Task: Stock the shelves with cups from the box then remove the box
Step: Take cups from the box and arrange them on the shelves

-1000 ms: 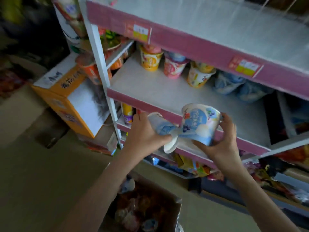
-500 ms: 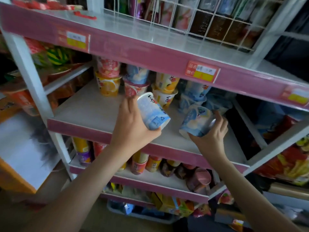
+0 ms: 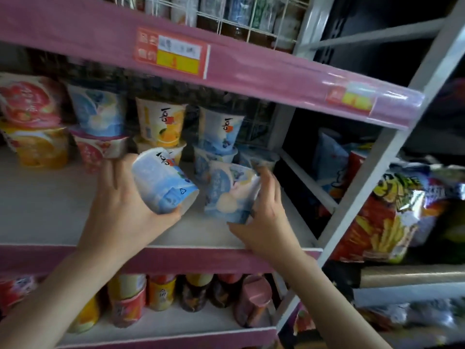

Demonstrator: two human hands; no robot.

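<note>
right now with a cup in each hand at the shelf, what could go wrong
The right cup, gripped by the right hand, is close to the stacked cups behind; a bump might topple them. The left cup, tilted sideways in the left hand above the shelf, could slip and fall.
</note>
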